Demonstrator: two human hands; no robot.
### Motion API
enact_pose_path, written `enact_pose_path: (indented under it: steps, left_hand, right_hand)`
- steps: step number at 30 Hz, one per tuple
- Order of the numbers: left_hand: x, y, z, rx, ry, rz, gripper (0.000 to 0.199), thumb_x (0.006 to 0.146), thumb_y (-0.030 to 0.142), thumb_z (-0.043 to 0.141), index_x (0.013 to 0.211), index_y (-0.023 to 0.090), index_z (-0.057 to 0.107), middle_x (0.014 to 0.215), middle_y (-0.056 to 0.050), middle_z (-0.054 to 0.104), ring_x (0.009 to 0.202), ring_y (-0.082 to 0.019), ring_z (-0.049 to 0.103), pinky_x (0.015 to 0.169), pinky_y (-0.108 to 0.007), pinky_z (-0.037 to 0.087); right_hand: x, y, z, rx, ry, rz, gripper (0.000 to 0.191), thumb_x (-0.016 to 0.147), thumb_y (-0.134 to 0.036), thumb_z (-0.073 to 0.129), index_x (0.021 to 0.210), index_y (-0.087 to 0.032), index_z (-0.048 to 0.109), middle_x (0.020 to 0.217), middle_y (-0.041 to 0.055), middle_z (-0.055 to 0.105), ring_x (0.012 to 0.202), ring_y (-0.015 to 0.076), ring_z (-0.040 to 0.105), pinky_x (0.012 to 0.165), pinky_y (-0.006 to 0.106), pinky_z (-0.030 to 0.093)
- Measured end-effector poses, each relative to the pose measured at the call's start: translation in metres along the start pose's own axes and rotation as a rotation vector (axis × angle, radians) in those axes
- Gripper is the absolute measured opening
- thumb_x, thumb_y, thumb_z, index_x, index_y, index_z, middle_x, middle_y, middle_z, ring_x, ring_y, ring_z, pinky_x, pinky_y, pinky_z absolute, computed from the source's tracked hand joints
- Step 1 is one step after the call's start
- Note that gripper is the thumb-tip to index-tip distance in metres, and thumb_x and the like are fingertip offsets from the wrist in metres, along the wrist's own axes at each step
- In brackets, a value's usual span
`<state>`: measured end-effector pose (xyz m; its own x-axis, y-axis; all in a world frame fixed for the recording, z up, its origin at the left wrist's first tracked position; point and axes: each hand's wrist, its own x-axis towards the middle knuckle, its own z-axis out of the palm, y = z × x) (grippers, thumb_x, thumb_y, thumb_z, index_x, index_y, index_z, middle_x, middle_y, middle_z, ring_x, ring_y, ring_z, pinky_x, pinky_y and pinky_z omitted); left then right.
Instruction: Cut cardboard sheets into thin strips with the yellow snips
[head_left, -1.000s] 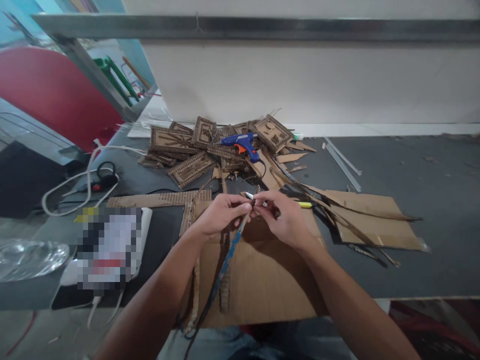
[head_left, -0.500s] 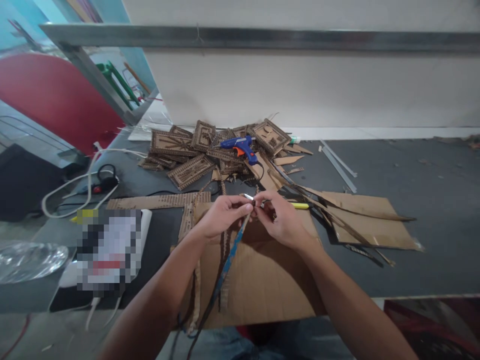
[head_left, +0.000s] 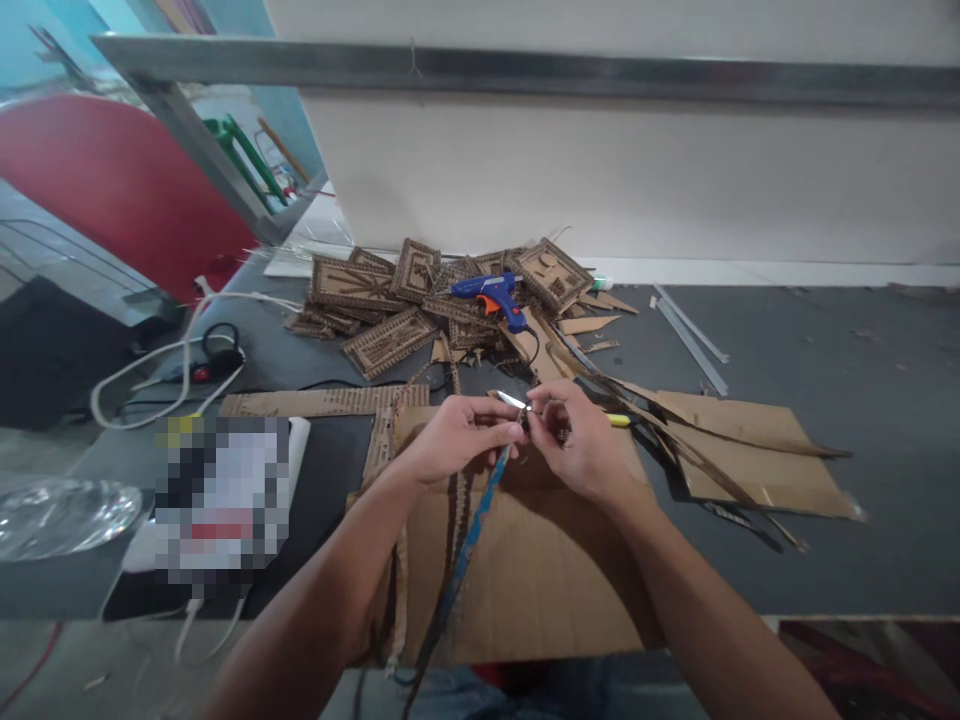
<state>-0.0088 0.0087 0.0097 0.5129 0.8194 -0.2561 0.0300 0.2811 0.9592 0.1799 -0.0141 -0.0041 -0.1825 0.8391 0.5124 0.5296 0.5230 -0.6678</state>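
Note:
My left hand is closed, thumb and fingers pinching the upper end of a long cardboard strip with blue patches. The strip hangs down towards my lap. Close against it, my right hand is closed too, its fingertips at a small dark bit of the strip's end. A cutter knife runs behind the right fingers: its silver blade points left past the left fingertips, and its yellow handle sticks out at the right. The right hand's grip on it is partly hidden. Beneath both hands lies a cardboard sheet.
Behind the hands, a blue glue gun rests on a pile of decorated cardboard panels. Cardboard strips and a flat piece lie right. A white device, cables and a plastic bottle are left. A metal rail crosses behind.
The view has shifted slightly. Both hands stay together at the strip's end, and more of the knife blade shows now beside the left fingers.

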Motion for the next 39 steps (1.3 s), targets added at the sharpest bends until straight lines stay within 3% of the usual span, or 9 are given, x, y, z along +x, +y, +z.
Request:
enact_pose_path:
  steps: [5, 12, 26, 39]
  left_hand:
    - [0.0000, 0.0018, -0.0004, -0.020, 0.030, 0.029, 0.038, 0.077, 0.041, 0.077, 0.098, 0.010, 0.074, 0.074, -0.007, 0.073, 0.056, -0.009, 0.058, 0.051, -0.020, 0.044]
    - [-0.0013, 0.0044, -0.0003, 0.091, 0.002, 0.043, 0.038, 0.087, 0.045, 0.066, 0.089, 0.009, 0.074, 0.071, -0.007, 0.071, 0.051, -0.007, 0.054, 0.049, -0.019, 0.042]
    - [0.0039, -0.0025, -0.0019, 0.104, 0.025, 0.074, 0.031, 0.085, 0.042, 0.068, 0.082, 0.011, 0.069, 0.066, -0.003, 0.068, 0.049, -0.007, 0.053, 0.047, -0.018, 0.041]
    - [0.0023, -0.0013, -0.0018, 0.108, 0.015, 0.071, 0.031, 0.086, 0.042, 0.066, 0.081, 0.011, 0.067, 0.065, -0.001, 0.066, 0.049, -0.006, 0.052, 0.047, -0.017, 0.041]
  right_hand:
    - [0.0042, -0.0041, -0.0038, 0.018, 0.079, -0.036, 0.006, 0.092, -0.020, 0.061, 0.095, -0.024, 0.065, 0.093, 0.0055, 0.067, 0.071, 0.0149, 0.063, 0.062, 0.029, 0.052]
    - [0.0068, -0.0018, -0.0032, 0.098, 0.041, 0.065, 0.005, 0.088, -0.018, 0.067, 0.087, -0.022, 0.069, 0.085, 0.0038, 0.069, 0.072, 0.0150, 0.062, 0.062, 0.027, 0.050]
    - [0.0039, -0.0050, -0.0002, 0.033, -0.094, -0.009, 0.010, 0.090, -0.014, 0.056, 0.083, -0.021, 0.054, 0.080, 0.0013, 0.057, 0.066, 0.0119, 0.052, 0.062, 0.024, 0.045]
    - [0.0031, -0.0050, -0.0004, 0.066, -0.111, -0.030, 0.011, 0.087, -0.013, 0.055, 0.083, -0.022, 0.051, 0.081, 0.0006, 0.056, 0.068, 0.0120, 0.054, 0.062, 0.024, 0.046]
